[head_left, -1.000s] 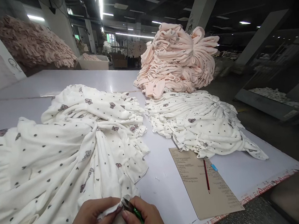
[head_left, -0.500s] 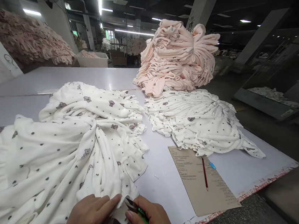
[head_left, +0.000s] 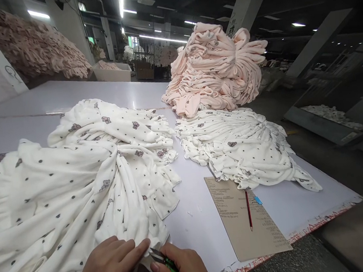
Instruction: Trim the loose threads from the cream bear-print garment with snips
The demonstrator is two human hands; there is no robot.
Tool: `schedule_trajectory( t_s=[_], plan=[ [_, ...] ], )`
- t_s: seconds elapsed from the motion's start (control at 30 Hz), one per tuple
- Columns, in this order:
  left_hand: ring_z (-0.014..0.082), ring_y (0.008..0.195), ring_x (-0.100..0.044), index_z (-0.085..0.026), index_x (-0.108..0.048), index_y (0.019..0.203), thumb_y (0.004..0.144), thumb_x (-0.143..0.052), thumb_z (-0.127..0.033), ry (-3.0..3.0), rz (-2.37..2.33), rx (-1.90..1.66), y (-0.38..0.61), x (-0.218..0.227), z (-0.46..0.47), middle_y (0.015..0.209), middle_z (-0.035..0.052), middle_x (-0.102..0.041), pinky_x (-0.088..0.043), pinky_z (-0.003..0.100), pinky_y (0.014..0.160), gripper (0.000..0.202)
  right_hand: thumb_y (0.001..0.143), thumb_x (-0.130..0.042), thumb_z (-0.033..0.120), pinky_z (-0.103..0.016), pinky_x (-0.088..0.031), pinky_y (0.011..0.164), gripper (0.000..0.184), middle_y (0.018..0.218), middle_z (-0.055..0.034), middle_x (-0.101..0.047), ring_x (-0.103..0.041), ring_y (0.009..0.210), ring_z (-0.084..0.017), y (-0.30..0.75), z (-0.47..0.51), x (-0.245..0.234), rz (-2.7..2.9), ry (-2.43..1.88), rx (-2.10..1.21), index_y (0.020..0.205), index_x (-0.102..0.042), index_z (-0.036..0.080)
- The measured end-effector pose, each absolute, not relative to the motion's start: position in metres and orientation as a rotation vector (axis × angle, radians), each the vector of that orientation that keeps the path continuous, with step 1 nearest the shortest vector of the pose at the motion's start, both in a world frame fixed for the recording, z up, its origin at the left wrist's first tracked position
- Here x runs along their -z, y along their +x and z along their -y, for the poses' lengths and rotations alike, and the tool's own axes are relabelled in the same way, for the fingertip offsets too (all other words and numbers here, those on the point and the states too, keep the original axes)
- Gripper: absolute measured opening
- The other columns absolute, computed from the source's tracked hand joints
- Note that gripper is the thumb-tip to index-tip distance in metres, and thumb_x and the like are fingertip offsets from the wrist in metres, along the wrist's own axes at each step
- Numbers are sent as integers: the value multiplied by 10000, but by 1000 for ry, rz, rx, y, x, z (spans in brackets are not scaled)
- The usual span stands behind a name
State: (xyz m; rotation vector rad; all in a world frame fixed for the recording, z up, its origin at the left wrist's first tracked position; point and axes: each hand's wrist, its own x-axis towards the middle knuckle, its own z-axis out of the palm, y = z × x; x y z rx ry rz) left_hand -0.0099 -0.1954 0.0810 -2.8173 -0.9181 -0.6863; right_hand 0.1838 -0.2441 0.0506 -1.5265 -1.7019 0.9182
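Observation:
A big heap of white printed garments (head_left: pixel 76 181) covers the near left of the white table (head_left: pixel 197 225). My left hand (head_left: pixel 109 269) lies on the near hem of the top garment, fingers stretched flat and pressing the cloth down. My right hand (head_left: pixel 182 270) is closed around small green-handled thread snips (head_left: pixel 162 259), whose blades point at the hem just beside my left fingertips.
A second stack of white printed garments (head_left: pixel 241 147) lies at the right, with a tall pink pile (head_left: pixel 216 67) behind it. A brown paper sheet (head_left: pixel 245 216) with a red pencil (head_left: pixel 249 210) rests near the table's front edge. More pink garments (head_left: pixel 33 50) are heaped at the far left.
My left hand let go of its pinch on the hem and flattened onto the cloth. The snips in my right hand stayed at the hem. The view shifted slightly.

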Motion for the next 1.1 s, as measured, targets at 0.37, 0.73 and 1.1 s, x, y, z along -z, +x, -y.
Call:
schedule_trajectory(
  t_s=[0.37, 0.73, 1.1],
  plan=[
    [138, 507, -488, -161, -533, 1114, 961, -356, -190, -2834, 915, 731, -11, -82, 197, 608, -17, -598, -318, 269, 535, 236, 830, -530, 519, -235, -281, 468, 317, 553, 4, -556, -460, 516, -163, 186, 245, -47, 1712, -1554, -949, 733, -662, 248],
    [127, 689, -683, -285, -696, 865, 838, -529, -302, -3237, 1914, 1136, -2, -88, 194, 757, -67, -741, -482, 151, 629, 170, 843, -465, 488, -209, -290, 491, 346, 564, 30, -456, -427, 535, -121, 189, 237, -70, 1622, -1419, -1226, 760, -615, 187],
    [145, 716, -681, -241, -721, 841, 839, -542, -383, -3341, 2068, 1099, -4, -82, 192, 764, -27, -749, -480, 152, 669, 229, 831, -461, 489, -230, -220, 466, 309, 533, 38, -450, -418, 491, -126, 176, 238, -73, 1627, -1517, -994, 726, -586, 226]
  ],
)
